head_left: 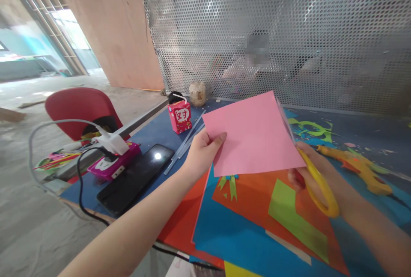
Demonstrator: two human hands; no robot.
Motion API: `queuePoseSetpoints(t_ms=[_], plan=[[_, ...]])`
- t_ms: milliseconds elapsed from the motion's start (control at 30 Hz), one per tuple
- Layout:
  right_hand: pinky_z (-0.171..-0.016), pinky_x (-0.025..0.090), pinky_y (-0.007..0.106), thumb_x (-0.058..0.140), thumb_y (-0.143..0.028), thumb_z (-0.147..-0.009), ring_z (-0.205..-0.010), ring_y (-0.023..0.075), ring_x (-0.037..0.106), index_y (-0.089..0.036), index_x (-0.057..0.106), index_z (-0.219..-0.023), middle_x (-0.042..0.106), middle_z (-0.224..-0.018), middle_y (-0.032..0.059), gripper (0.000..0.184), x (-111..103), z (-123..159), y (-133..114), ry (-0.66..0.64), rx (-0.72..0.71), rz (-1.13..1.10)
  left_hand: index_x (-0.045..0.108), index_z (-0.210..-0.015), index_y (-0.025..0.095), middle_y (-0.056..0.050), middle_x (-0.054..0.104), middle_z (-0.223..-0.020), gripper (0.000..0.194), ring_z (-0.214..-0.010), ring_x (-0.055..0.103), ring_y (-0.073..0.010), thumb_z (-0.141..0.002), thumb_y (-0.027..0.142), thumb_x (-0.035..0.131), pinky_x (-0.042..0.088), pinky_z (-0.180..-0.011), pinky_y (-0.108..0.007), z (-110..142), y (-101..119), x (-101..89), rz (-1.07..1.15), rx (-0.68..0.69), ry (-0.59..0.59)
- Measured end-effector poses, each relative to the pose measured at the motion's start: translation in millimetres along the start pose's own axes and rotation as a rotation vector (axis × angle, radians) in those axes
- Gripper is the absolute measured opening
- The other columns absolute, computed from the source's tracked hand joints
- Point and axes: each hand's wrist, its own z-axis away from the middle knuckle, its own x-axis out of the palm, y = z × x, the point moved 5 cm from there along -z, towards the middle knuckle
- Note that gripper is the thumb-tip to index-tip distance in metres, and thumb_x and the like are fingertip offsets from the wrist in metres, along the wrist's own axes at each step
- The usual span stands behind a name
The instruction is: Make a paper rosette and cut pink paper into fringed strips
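A sheet of pink paper (253,135) is held up over the table, its left edge pinched between the thumb and fingers of my left hand (205,150). In my right hand (313,174) are yellow-handled scissors (321,187), their blades along the sheet's right edge. Part of the blades is hidden behind the paper. Beneath lie orange paper (247,198), blue paper (231,234) and a green paper piece (295,217). A small green and blue paper cutout (229,185) rests on the orange sheet.
On the left are a black phone (136,178), a purple power strip (115,163) with a white charger (112,142), and clear glue sticks (186,140). A red drink carton (180,116) stands behind them. A yellow glue gun (359,168) and green scraps (311,128) lie right. Perforated metal (205,20) borders the back.
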Motion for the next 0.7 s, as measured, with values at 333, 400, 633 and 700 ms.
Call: queuePoseSetpoints(t_ms=[333,400,633,700], plan=[[-0.034,0.030,0.022,0.041,-0.021,-0.067,-0.028,0.0119,0.037,-0.028,0.041,-0.080,0.039,-0.034,-0.0137,0.015,-1.9,-2.9,3.5,0.038,0.007,0.027,0.063,-0.097,0.018,-0.004,0.071,-0.094,0.025,-0.086,0.066,-0.0206,-0.078,0.033,0.060,0.051,-0.069,-0.028,1.9,2.0,0.1,-0.050,-0.006,-0.019],[-0.032,0.029,0.022,0.041,-0.024,-0.068,-0.025,0.0117,0.035,-0.028,0.040,-0.076,0.037,-0.032,-0.0138,0.009,-0.8,-3.6,1.0,0.044,0.065,-0.023,0.063,-0.096,0.018,-0.004,0.071,-0.094,0.025,-0.085,0.066,-0.0206,-0.077,0.033,0.060,0.051,-0.068,-0.028,1.8,1.8,0.0,-0.054,-0.005,-0.014],[-0.028,0.030,0.024,0.038,-0.035,-0.072,-0.022,0.0118,0.035,-0.027,0.039,-0.069,0.040,-0.036,-0.0115,0.008,-0.1,-4.8,3.0,0.013,0.173,-0.166,0.064,-0.097,0.018,-0.005,0.071,-0.095,0.023,-0.085,0.066,-0.0197,-0.078,0.031,0.060,0.051,-0.068,-0.028,1.1,1.9,-0.3,-0.057,0.001,-0.010],[-0.027,0.029,0.023,0.038,-0.037,-0.073,-0.021,0.0119,0.036,-0.027,0.039,-0.068,0.040,-0.035,-0.0116,0.011,1.3,-4.1,1.7,-0.010,0.191,-0.199,0.064,-0.096,0.017,-0.005,0.071,-0.095,0.024,-0.085,0.066,-0.0203,-0.077,0.032,0.061,0.052,-0.068,-0.028,1.1,2.0,-0.8,-0.058,-0.003,-0.004]])
